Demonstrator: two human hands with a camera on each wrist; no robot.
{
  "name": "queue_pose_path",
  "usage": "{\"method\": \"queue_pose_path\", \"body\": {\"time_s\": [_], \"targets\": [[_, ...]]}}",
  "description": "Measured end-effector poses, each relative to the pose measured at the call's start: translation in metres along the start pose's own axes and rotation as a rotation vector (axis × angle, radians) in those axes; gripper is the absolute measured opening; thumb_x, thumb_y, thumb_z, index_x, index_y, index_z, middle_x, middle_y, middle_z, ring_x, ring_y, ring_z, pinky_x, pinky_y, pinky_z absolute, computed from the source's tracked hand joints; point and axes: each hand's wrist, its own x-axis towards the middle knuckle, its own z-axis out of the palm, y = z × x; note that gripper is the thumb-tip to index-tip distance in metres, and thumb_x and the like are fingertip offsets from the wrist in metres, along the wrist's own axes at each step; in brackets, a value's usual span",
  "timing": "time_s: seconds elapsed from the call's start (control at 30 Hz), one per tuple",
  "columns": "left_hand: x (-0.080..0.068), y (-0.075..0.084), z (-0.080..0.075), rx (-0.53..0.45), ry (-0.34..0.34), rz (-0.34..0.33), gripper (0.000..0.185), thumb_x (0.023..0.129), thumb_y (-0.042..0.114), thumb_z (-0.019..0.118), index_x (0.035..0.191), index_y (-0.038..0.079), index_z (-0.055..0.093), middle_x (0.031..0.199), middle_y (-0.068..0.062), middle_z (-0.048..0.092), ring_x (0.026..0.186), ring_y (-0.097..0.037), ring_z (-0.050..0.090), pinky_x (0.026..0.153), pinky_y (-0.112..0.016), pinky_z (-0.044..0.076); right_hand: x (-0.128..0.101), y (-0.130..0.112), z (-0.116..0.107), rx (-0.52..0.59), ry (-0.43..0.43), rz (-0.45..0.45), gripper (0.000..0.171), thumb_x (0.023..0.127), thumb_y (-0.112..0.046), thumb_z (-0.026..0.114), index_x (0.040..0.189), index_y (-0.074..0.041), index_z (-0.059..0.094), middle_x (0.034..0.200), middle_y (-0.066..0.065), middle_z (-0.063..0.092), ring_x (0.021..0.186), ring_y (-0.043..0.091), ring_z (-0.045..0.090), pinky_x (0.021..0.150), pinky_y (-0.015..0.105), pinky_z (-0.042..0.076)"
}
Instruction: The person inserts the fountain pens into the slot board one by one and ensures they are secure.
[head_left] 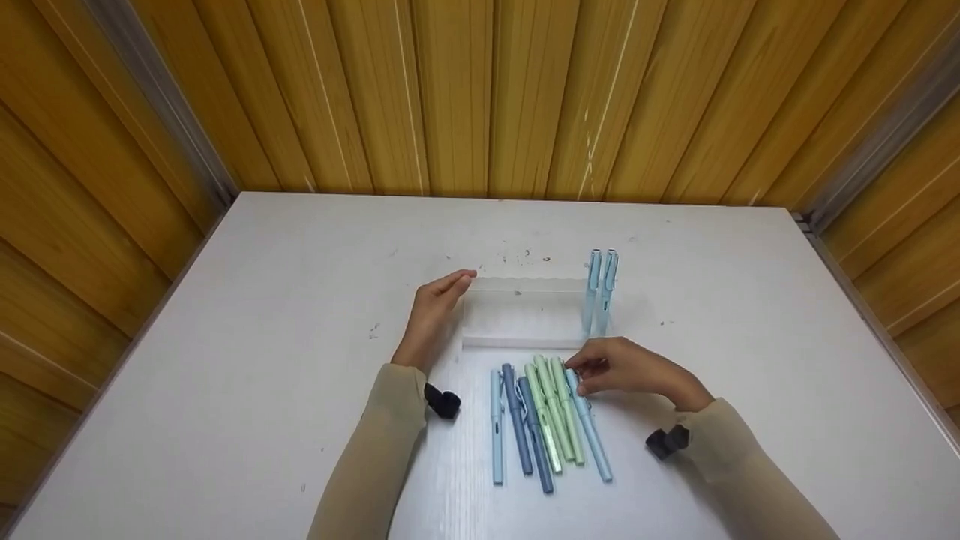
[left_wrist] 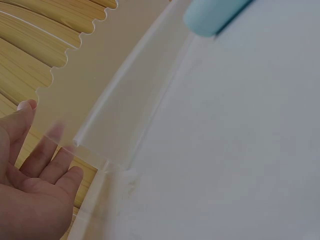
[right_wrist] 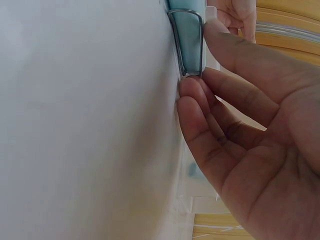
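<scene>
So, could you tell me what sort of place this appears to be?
Probably a small, staged recording booth rather than a home or office: a plain white table boxed in by wood-panelled walls, bearing only a clear pen rack and pastel pens.

Light-blue pen point(head_left: 589, 424) lies flat (rightmost of the row) before clear rack point(head_left: 525, 285).

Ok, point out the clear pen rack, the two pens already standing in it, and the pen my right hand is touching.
clear pen rack point(head_left: 525, 284), head view, scalloped top edge.
two standing pens point(head_left: 600, 292), head view, mid barrels.
light blue pen point(head_left: 594, 439), head view, lower barrel.
</scene>
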Motion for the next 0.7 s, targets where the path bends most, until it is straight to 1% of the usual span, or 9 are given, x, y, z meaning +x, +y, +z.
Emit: {"method": "queue_pose_path", "body": {"time_s": [0.2, 0.4, 0.57, 0.7], "targets": [[0.0001, 0.0011, 0.0008, -0.022, -0.009, 0.002, 0.035, 0.093, 0.038, 0.063, 0.120, 0.015, 0.069, 0.131, 0.000, 0.062, 0.132, -0.018, 0.048, 0.114, -0.039, 0.035, 0.0002, -0.0030, 0.0007, 0.009, 0.004, -0.008, 0.041, 0.080, -0.024, 0.078, 0.115, -0.004, 0.069, 0.098, 0.004, 0.065, 0.084, 0.008, 0.057, 0.075, 0.019, 0.050], [0.0001, -0.0001, 0.0004, 0.010, 0.001, -0.012, 0.033, 0.093, 0.038, 0.062, 0.118, 0.018, 0.070, 0.131, 0.000, 0.062, 0.132, -0.018, 0.049, 0.113, -0.038, 0.036, 0.0004, -0.0037, 0.0019, 0.029, -0.005, 0.011, 0.041, 0.081, -0.021, 0.078, 0.116, -0.002, 0.068, 0.097, 0.004, 0.066, 0.083, 0.008, 0.058, 0.074, 0.019, 0.050], [0.0004, 0.0010, 0.0000, 0.004, -0.003, -0.001, 0.033, 0.093, 0.038, 0.062, 0.118, 0.018, 0.069, 0.132, 0.000, 0.062, 0.132, -0.018, 0.049, 0.114, -0.038, 0.035, 0.0022, -0.0026, 0.0022, 0.023, -0.011, 0.024, 0.040, 0.081, -0.022, 0.078, 0.115, -0.004, 0.068, 0.089, 0.000, 0.066, 0.080, 0.009, 0.057, 0.074, 0.019, 0.049], [0.0004, 0.0018, -0.0008, 0.001, -0.003, -0.006, 0.032, 0.093, 0.037, 0.062, 0.119, 0.018, 0.069, 0.131, 0.001, 0.062, 0.131, -0.017, 0.049, 0.113, -0.037, 0.035, 0.0040, -0.0036, 0.0023, 0.037, -0.027, 0.055, 0.038, 0.080, -0.023, 0.078, 0.113, -0.007, 0.069, 0.085, -0.002, 0.064, 0.078, 0.011, 0.056, 0.072, 0.019, 0.048]]}}
